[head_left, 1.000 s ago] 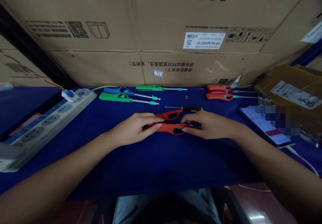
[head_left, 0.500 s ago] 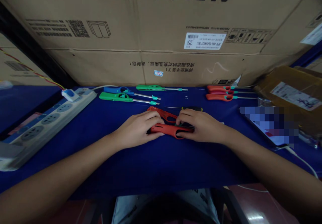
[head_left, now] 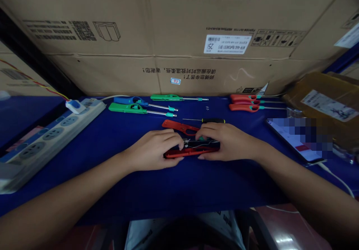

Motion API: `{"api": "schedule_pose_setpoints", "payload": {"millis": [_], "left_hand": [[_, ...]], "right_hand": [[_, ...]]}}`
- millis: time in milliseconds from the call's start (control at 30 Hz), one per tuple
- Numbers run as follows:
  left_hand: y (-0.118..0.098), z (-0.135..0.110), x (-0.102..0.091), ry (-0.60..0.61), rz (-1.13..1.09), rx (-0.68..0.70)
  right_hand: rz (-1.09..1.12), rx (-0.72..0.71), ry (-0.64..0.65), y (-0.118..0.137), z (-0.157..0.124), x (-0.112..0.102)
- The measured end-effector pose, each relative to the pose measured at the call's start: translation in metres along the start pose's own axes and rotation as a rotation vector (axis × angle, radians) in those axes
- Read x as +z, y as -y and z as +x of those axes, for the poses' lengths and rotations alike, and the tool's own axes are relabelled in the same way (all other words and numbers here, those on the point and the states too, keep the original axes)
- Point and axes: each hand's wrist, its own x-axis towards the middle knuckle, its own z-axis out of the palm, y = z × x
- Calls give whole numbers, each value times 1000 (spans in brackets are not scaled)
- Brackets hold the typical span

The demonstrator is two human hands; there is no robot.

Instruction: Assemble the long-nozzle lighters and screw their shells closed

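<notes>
My left hand (head_left: 158,149) grips the left end of an opened red utility lighter (head_left: 193,152), thumb along its near edge and fingers over the top. The right end is pinched in my right hand (head_left: 224,141), whose fingers reach over the inner parts. Dark and silvery innards with a bit of green show between the hands; their detail is too small to tell. Just behind lies a loose red half shell (head_left: 176,125) with a finger loop, close to my right fingertips. A screwdriver (head_left: 213,121) with a black and yellow handle rests beyond it.
Several lighters, such as a green lighter (head_left: 127,108) and a red lighter (head_left: 244,107), lie along the back near a large carton (head_left: 179,40). Tiny screws (head_left: 207,108) sit between them. A power strip (head_left: 53,134) is left; a phone (head_left: 294,141) and taped box (head_left: 322,104) are right.
The lighter has turned between my hands, from its red outer side to its open inside with the innards showing. My left hand has moved off the loose half shell behind.
</notes>
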Motion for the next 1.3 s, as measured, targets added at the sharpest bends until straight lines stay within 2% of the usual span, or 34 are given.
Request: {"api": "schedule_pose_setpoints", "payload": {"millis": [133, 300, 500, 600, 667, 733, 833, 967, 1100, 1300], "left_hand": [[-1, 0, -5, -39, -1, 88], [2, -3, -8, -73, 51, 71], [1, -3, -7, 43, 7, 105], [-1, -3, -6, 76, -23, 113], [-1, -3, -7, 55, -19, 118], [1, -3, -8, -6, -4, 86], [7, -2, -6, -93, 44, -51], [16, -1, 2, -66, 67, -159], [16, -1, 6, -77, 29, -165], [5, 1, 1, -267, -37, -53]], "right_hand": [[64, 28, -12, -5, -6, -10], [65, 97, 56, -14, -13, -21], [60, 238, 193, -23, -21, -24], [56, 237, 220, -25, -19, -22], [40, 199, 186, -23, -17, -19], [25, 139, 97, -20, -13, -15], [6, 47, -28, -15, -7, -7], [-56, -5, -92, -10, -3, 2], [-96, -9, -190, -7, 0, 6], [130, 11, -268, 1, 2, 9]]}}
